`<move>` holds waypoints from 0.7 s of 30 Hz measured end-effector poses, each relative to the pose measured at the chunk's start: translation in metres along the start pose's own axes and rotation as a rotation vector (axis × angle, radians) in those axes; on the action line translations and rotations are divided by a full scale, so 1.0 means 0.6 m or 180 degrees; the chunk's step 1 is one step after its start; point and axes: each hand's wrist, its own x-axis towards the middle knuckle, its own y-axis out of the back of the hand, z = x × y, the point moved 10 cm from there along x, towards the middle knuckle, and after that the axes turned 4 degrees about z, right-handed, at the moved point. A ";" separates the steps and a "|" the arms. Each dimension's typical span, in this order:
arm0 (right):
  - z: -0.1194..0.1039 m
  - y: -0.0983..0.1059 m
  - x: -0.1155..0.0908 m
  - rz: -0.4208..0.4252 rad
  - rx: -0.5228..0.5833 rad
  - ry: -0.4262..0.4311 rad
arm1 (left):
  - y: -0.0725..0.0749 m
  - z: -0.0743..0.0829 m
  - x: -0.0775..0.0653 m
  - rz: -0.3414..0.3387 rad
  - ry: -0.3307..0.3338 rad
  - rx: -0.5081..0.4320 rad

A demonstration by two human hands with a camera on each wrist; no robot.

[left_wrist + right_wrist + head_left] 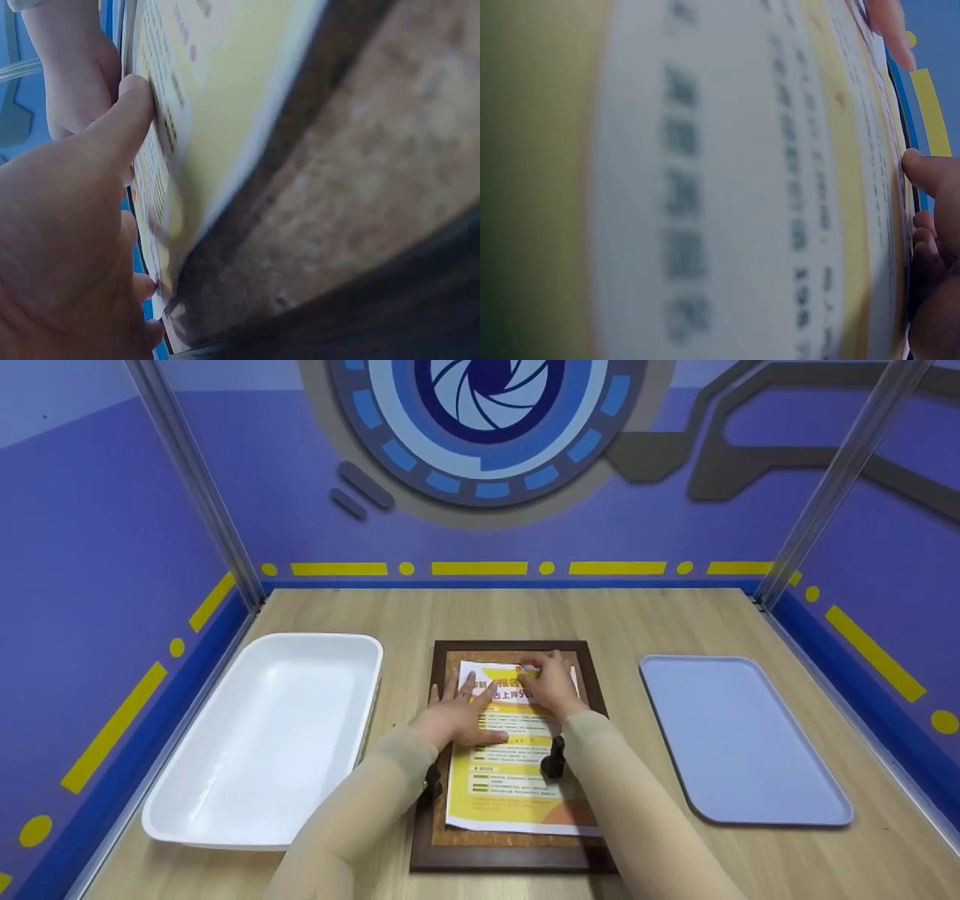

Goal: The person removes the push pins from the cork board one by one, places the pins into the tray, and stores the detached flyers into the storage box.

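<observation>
A yellow-and-white printed sheet (517, 802) lies on a cork board (480, 838) with a dark brown frame (510, 858). My left hand (454, 720) rests on the sheet's upper left part, fingers spread, thumb pointing right across the print. At the top of the sheet my right hand (551, 682) has its fingers curled, with thumb and forefinger close together around a small red object (517, 668); I cannot tell its kind. In the left wrist view the sheet's edge (259, 150) stands slightly off the cork (375, 150).
To the left of the board is a deep white tray (270, 735). A shallow blue-grey tray (742, 742) lies to the right. Blue-purple panels (480, 540) enclose the wooden table (622, 619) at the back and both sides.
</observation>
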 end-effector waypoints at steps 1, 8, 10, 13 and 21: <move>0.000 -0.001 0.000 -0.0005 -0.0042 0.0011 | -0.001 0.000 -0.001 -0.0015 -0.0004 0.0005; 0.000 -0.004 -0.002 0.0020 -0.0252 0.0017 | -0.008 -0.002 -0.003 -0.0059 -0.0027 0.0026; 0.001 -0.004 -0.003 0.0038 -0.0242 -0.0003 | -0.009 -0.002 -0.002 -0.0072 -0.0022 0.0010; 0.000 -0.002 -0.005 0.0085 -0.0192 -0.0018 | -0.010 -0.003 -0.002 -0.0073 -0.0004 -0.0030; -0.005 0.006 -0.005 0.0210 -0.0001 0.0065 | -0.009 -0.005 -0.002 -0.0064 0.0030 -0.0080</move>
